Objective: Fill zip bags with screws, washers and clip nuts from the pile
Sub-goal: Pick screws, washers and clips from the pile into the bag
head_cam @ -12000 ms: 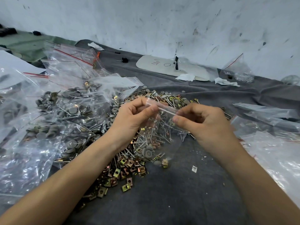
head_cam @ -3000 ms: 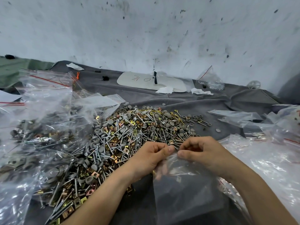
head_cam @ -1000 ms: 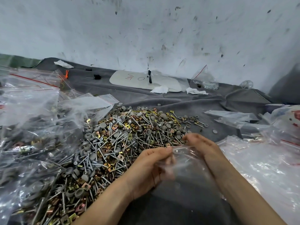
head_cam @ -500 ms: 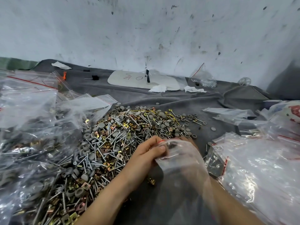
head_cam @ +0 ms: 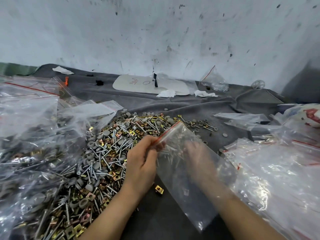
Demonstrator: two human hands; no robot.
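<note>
A pile of screws, grey washers and brass clip nuts [head_cam: 110, 149] lies on the dark grey cloth [head_cam: 164, 219]. My left hand [head_cam: 142, 163] pinches the red-striped top edge of a clear zip bag [head_cam: 199, 196], which slants from the pile down towards me. My right hand [head_cam: 197, 156] shows blurred through the bag's plastic, inside or behind it. Several screws show through the bag near its fingertips. Whether those fingers hold the screws I cannot tell.
Filled zip bags [head_cam: 29, 139] are heaped at the left and a stack of clear bags [head_cam: 280, 174] lies at the right. One clip nut [head_cam: 159, 189] sits loose by my left wrist. A white board [head_cam: 149, 84] and a small bag [head_cam: 213, 80] lie by the wall.
The bag's striped edge has risen and swung right over the pile's edge. My right hand has drawn back from the pile to the bag's upper half, with screws now showing there.
</note>
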